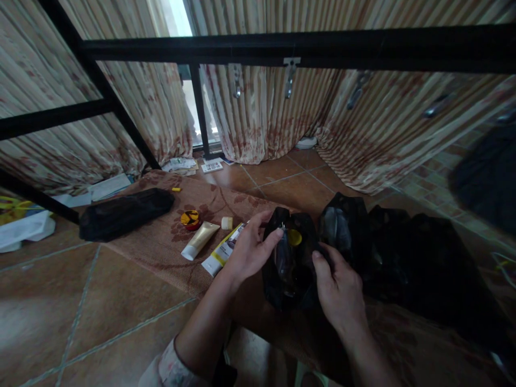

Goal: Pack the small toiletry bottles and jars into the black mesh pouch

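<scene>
A small black pouch [288, 269] lies open on the brown mat [161, 242], with something with a yellow cap [294, 237] showing inside. My left hand [248, 250] holds the pouch's left edge, thumb and fingers pinching near its zip. My right hand [341, 290] grips the pouch's right side. Just left of my left hand lie a white and yellow tube [221, 251], a gold tube [199, 239], a small white cap [227, 222] and a round red and yellow tin [190, 219].
A long black case [124, 212] lies on the mat's left end. More black bags [403, 258] are heaped to the right. A black metal frame [282, 48] crosses overhead. Striped curtains [262, 118] hang behind, with papers [212, 166] on the tiled floor.
</scene>
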Demonstrator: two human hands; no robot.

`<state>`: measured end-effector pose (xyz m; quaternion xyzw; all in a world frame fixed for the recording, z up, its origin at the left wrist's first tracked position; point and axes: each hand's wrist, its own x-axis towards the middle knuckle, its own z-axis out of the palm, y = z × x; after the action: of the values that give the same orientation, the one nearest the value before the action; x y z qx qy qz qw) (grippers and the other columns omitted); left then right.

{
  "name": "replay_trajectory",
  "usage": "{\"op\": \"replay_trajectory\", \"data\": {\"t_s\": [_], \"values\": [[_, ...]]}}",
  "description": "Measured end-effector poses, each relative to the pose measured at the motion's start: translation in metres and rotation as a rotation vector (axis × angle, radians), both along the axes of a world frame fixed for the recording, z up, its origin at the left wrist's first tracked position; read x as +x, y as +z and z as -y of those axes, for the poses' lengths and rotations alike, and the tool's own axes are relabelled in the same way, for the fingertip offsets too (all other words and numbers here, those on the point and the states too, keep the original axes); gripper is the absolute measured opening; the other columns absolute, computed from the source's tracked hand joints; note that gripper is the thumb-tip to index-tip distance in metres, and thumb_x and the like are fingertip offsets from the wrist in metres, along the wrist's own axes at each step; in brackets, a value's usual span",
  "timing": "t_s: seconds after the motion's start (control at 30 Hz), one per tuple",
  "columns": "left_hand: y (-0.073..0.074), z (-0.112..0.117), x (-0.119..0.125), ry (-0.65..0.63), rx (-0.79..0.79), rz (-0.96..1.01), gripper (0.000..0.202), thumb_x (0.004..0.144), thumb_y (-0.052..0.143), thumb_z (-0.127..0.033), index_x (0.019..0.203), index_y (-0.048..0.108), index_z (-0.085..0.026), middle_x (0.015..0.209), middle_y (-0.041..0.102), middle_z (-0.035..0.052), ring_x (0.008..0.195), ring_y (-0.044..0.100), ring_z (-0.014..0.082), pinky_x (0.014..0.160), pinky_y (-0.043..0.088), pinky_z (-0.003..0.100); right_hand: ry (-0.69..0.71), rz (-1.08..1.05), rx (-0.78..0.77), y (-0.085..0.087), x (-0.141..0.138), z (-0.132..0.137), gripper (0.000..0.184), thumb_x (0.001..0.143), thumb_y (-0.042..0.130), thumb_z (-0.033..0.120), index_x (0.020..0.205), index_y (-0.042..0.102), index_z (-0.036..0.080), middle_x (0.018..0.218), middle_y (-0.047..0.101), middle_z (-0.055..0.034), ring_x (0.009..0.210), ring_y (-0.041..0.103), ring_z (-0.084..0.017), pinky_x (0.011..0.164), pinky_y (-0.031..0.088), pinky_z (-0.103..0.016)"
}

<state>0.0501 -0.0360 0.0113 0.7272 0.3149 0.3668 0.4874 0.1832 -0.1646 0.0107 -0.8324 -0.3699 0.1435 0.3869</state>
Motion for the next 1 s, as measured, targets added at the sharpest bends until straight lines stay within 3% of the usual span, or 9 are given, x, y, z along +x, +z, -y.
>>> {"op": "replay_trajectory", "data": {"t_s": [0.1,0.23,0.4,0.5,0.67,0.8,0.9,1.0], "values": [[0.001,0.0,-0.002,-0.025,-0.099,-0.094,0.046,0.089,0.058,-0.041,0.127,0.052,-0.016,0.124,0.064,0.0115,0.108,0.062,0.0234,0.09,0.05,0.035,0.014,-0.07,0.043,-0.002,0.001,0.0,0.048,0.09,0.042,0.055,0.117,0.063,0.022,0.111,0.071,-0.0091,0.102,0.065,-0.028,0.086,0.047,-0.04],[-0.001,-0.002,-0.006,-0.095,-0.161,-0.211,0.054,0.081,0.066,-0.045,0.125,0.055,-0.016,0.103,0.069,0.0087,0.086,0.065,0.0214,0.074,0.052,0.033,0.043,-0.198,0.112,-0.006,0.001,-0.001,0.05,0.088,0.048,0.058,0.119,0.062,0.022,0.118,0.069,-0.0085,0.111,0.062,-0.027,0.096,0.043,-0.041],[-0.005,0.002,-0.004,-0.31,-0.448,-0.095,0.043,0.084,0.058,-0.03,0.125,0.051,-0.019,0.088,0.064,0.0029,0.055,0.056,0.0106,0.05,0.047,0.024,0.088,-0.367,0.178,-0.009,-0.003,-0.002,0.048,0.087,0.051,0.052,0.123,0.061,0.022,0.128,0.065,-0.0079,0.118,0.058,-0.026,0.096,0.046,-0.036],[-0.006,0.003,-0.001,-0.34,-0.553,-0.01,0.046,0.082,0.055,-0.022,0.128,0.047,-0.017,0.079,0.06,-0.0003,0.047,0.049,0.0073,0.044,0.043,0.022,0.085,-0.428,0.203,-0.01,-0.006,-0.002,0.048,0.087,0.053,0.051,0.124,0.061,0.022,0.131,0.063,-0.0074,0.119,0.058,-0.025,0.095,0.048,-0.034],[-0.007,0.001,0.001,-0.236,-0.646,0.151,0.042,0.076,0.057,-0.016,0.118,0.054,-0.015,0.062,0.053,-0.0055,0.045,0.047,0.0068,0.046,0.038,0.019,0.092,-0.491,0.242,-0.013,-0.006,-0.005,0.057,0.087,0.052,0.058,0.13,0.056,0.021,0.13,0.063,-0.0097,0.113,0.061,-0.026,0.09,0.051,-0.037],[-0.009,0.0,0.004,-0.096,-0.586,0.154,0.029,0.078,0.059,-0.018,0.106,0.061,-0.016,0.063,0.056,-0.0037,0.051,0.05,0.0074,0.049,0.04,0.019,0.035,-0.394,0.154,-0.017,-0.003,-0.007,0.059,0.088,0.047,0.063,0.125,0.06,0.019,0.127,0.064,-0.0116,0.117,0.059,-0.027,0.099,0.045,-0.041],[-0.01,-0.001,0.005,0.016,-0.51,0.13,0.021,0.082,0.06,-0.025,0.101,0.064,-0.017,0.077,0.064,0.0016,0.064,0.058,0.011,0.058,0.046,0.021,0.007,-0.325,0.053,-0.016,-0.002,-0.008,0.061,0.089,0.041,0.064,0.125,0.06,0.018,0.127,0.063,-0.0134,0.117,0.058,-0.028,0.1,0.042,-0.043],[-0.009,-0.002,0.003,0.109,-0.435,0.093,0.025,0.085,0.06,-0.034,0.103,0.066,-0.018,0.097,0.07,0.0082,0.086,0.065,0.0194,0.075,0.053,0.03,-0.013,-0.274,0.0,-0.012,-0.002,-0.008,0.064,0.09,0.038,0.065,0.127,0.059,0.017,0.13,0.062,-0.0134,0.121,0.056,-0.029,0.102,0.041,-0.043]]}}
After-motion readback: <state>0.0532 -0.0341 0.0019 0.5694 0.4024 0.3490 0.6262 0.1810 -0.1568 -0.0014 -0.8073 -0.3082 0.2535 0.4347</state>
